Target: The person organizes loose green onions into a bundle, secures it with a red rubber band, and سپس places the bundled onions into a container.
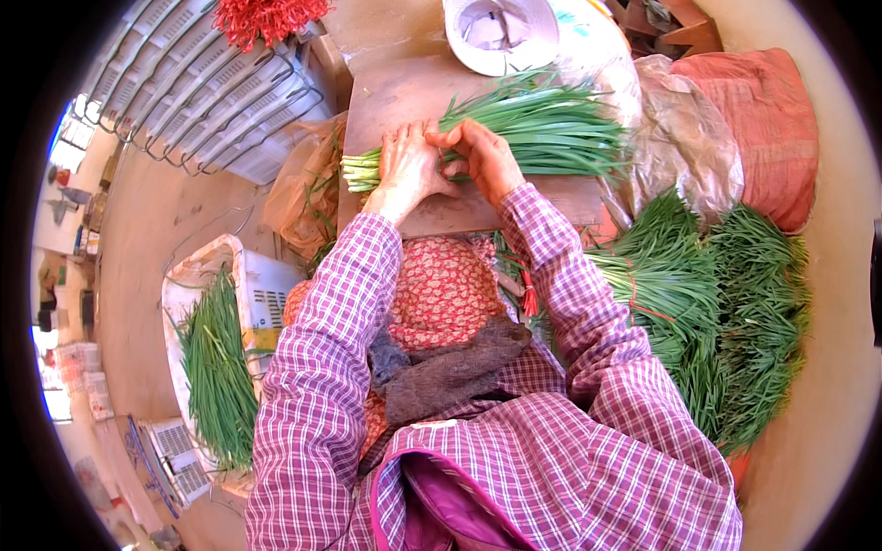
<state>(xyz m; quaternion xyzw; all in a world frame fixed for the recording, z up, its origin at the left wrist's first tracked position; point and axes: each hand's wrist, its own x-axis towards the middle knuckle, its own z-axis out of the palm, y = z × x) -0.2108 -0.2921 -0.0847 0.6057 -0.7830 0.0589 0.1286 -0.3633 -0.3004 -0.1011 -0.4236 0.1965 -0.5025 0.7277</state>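
Two bare hands are working over one bundle of long green leaves (pixel 560 133), which is lying across the brown board (pixel 386 103), its pale stem ends (pixel 359 172) pointing to the board's left edge and its leafy tips reaching past the right edge. The left hand (pixel 410 173) is lying over the bundle near the pale ends, its fingers close together across the stems and its thumb standing apart toward the right; how firmly it is gripping, I cannot tell. The right hand (pixel 487 163) is hovering or resting just beside it, fingers bent and reaching toward the left hand's fingertips; whether it is pinching anything thin, I cannot tell.

A white cap (pixel 501 35) is sitting at the board's far edge. Just left of the board a brownish plastic bag (pixel 308 184) is slumping, and beyond it grey crates (pixel 193 78) are standing with red strands (pixel 266 16) on top. Left of the board and nearer the person, a white basket (pixel 241 275) is holding more green leaves (pixel 219 367). To the board's right, crumpled plastic (pixel 684 129) and an orange-red sack (pixel 767 138) are standing, while a heap of greens (pixel 753 321) is lying nearer the person, one bunch wearing a red band (pixel 650 313).
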